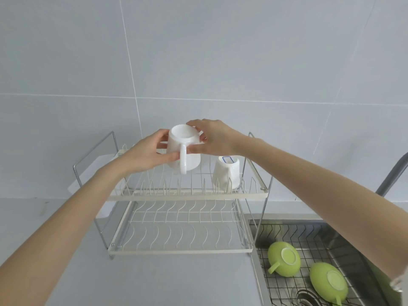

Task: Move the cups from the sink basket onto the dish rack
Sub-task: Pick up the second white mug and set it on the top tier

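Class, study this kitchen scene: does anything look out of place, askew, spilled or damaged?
Nothing is spilled or damaged. One oddity: the white mug already upside down on the dish rack's top tier still wears a blue-edged label on its base. The green cups lie inverted and tilted in the sink basket.

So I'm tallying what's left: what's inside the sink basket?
Two green cups lie upside down in the sink basket. The right forearm covers its far right side, so anything there is hidden.

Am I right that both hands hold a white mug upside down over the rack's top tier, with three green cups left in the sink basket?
Not quite: the head view shows two green cups in the sink basket, not three. The rest holds: left hand and right hand hold the white mug inverted.
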Demonstrator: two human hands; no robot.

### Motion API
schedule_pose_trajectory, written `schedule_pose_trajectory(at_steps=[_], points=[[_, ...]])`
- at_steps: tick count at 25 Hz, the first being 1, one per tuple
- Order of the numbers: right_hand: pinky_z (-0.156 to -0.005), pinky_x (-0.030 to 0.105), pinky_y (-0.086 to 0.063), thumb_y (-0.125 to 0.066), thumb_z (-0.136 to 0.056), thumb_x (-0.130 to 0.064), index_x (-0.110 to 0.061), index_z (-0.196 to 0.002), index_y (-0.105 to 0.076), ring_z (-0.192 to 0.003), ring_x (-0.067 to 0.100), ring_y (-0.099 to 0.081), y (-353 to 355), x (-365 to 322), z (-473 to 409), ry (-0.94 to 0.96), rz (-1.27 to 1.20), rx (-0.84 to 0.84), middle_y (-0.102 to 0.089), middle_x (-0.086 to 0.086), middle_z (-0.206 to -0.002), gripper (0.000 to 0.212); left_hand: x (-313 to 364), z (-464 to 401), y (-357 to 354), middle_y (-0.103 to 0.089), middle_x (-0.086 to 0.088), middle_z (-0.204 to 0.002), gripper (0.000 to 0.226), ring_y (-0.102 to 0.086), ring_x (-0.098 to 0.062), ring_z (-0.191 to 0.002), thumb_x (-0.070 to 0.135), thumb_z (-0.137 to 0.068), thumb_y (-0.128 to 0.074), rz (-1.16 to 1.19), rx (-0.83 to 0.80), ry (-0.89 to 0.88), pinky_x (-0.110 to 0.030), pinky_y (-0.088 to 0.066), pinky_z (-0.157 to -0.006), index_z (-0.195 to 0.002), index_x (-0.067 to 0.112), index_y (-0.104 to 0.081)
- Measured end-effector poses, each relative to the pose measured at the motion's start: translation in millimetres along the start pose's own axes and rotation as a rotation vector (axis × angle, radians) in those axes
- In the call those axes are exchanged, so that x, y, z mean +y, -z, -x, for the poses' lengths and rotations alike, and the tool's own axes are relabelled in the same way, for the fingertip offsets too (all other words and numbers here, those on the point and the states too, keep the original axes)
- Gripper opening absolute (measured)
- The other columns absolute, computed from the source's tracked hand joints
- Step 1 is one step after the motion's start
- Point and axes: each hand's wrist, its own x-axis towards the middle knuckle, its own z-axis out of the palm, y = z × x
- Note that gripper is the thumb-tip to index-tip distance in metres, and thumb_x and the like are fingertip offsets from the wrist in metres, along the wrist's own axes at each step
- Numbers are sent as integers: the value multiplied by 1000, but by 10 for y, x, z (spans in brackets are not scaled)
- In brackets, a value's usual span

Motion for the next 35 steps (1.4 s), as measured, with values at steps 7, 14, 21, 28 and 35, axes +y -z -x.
schedule_pose_trajectory(at_steps=[7, 14, 21, 28, 35], points=[[-98, 38, -44, -63, -84, -36, -11, -138, -36, -111, 29, -55, -380, 168, -412, -57, -39, -106, -55, 15, -129, 65, -450, -254, -11, -53, 6, -119, 66, -52, -16, -112, 39, -69, -73, -26, -37, 135, -31, -42, -96, -125, 17, -45], [-96, 37, -44, -64, -83, -37, -8, -135, -40, -113, 30, -54, -767, 236, -510, -85, -80, -185, -56, 15, -128, 64, -607, -247, -72, -52, 4, -119, 55, -53, -14, -103, 26, -81, -66, -127, -153, 261, -18, -41, -74, -129, 16, -43], [-94, 36, -42, -63, -83, -38, -10, -136, -37, -114, 30, -51, -934, 242, -537, -103, -91, -199, -52, 17, -127, 65, -644, -230, -83, -52, -2, -131, 55, -56, -22, -116, 30, -82, -63, -205, -216, 333, -34, -45, -94, -130, 12, -41], [-101, 41, -41, -62, -84, -37, -11, -140, -31, -119, 30, -48, -937, 213, -466, -123, -96, -191, -48, 16, -131, 69, -585, -189, -97, -50, 2, -124, 59, -57, -22, -109, 26, -83, -63, -186, -208, 351, -28, -44, -81, -134, 16, -36], [-109, 40, -35, -56, -88, -35, -15, -147, -16, -132, 29, -38, -772, 238, -408, -111, 6, -244, -41, 13, -144, 74, -505, -172, 7, -41, -6, -144, 63, -49, -25, -124, 28, -84, -61, -380, -252, 373, -36, -39, -104, -139, 15, -31]])
